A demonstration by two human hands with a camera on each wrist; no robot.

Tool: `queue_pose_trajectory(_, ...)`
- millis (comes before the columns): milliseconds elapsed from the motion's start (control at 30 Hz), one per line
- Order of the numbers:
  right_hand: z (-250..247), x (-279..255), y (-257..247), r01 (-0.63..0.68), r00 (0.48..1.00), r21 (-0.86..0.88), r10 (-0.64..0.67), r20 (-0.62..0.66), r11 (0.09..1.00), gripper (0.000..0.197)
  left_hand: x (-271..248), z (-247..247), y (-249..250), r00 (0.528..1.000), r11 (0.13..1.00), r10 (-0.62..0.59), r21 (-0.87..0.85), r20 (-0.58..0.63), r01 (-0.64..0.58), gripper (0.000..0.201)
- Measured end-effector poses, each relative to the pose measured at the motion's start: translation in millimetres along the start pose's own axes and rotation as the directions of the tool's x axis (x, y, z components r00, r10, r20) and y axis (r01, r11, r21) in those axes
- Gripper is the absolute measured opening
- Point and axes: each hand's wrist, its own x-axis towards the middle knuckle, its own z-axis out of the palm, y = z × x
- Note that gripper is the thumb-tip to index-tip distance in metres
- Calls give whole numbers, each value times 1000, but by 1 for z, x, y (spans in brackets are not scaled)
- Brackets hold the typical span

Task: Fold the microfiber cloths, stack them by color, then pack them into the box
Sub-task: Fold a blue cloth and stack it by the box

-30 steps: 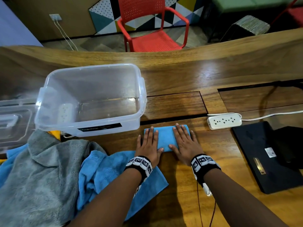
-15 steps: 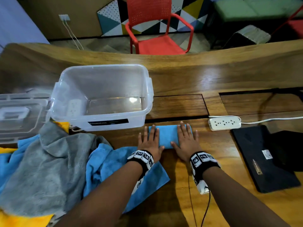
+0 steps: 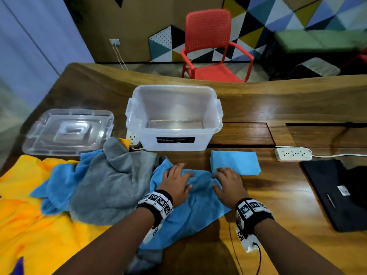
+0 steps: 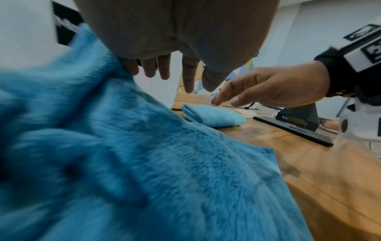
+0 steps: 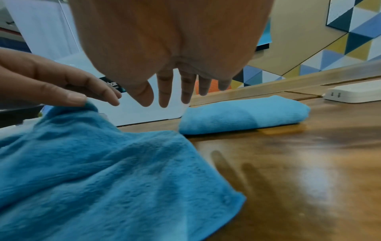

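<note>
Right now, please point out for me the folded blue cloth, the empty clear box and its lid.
folded blue cloth point(image 3: 236, 162): head view, middle of its top face.
clear box point(image 3: 174, 138): head view, near wall, just above the black label.
lid point(image 3: 68, 132): head view, raised centre panel.

This looks like an office lounge or shared workspace rather than a home. A long polished wooden bench has hatches set into its top and carries a white power strip and a closed black laptop. Beyond it stand a red plastic armchair, a wall panel of coloured triangles, a green cushioned seat and a wall socket with cables plugged in.
</note>
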Motion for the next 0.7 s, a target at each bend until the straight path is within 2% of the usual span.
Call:
queue_pose_trajectory(100, 11, -11, -27, -1, 1000, 51, -1, 30, 999, 30, -38, -5, -28, 993, 989, 95, -111, -72, -103, 37)
queue_pose_trajectory(167, 19, -16, -44, 25, 999, 82, -29, 44, 996, 27, -62, -1, -47, 981, 980, 129, -131, -143, -148, 28)
queue_pose_trajectory(300, 39, -17, -80, 79, 993, 210, -95, 67, 974, 33, -100, -2, -88, 967, 979, 48, -181, -251, -96, 19)
queue_pose_trajectory(367, 44, -15, -101, 93, 987, 257, -123, 104, 962, 29, -115, -4, -108, 969, 977, 29, -196, -244, -78, 20)
queue_pose_trajectory(433, 46, -12, -118, 99, 981, 286, -141, 130, 953, 23, -125, -7, -119, 987, 970, 13, -237, -159, -51, 23)
queue_pose_trajectory(500, 50, -12, -133, 120, 967, 269, -173, 185, 956, 19, -133, -7, -125, 999, 967, -35, -254, -26, 27, 23)
queue_pose_trajectory(600, 56, -16, -143, 185, 920, 198, -241, 310, 963, 23, -137, -2, -127, 989, 982, -56, -169, 135, 79, 19)
queue_pose_trajectory(700, 60, -27, -147, 260, 884, 55, -261, 387, 964, 27, -138, 4, -126, 959, 993, -75, -72, 272, 98, 33)
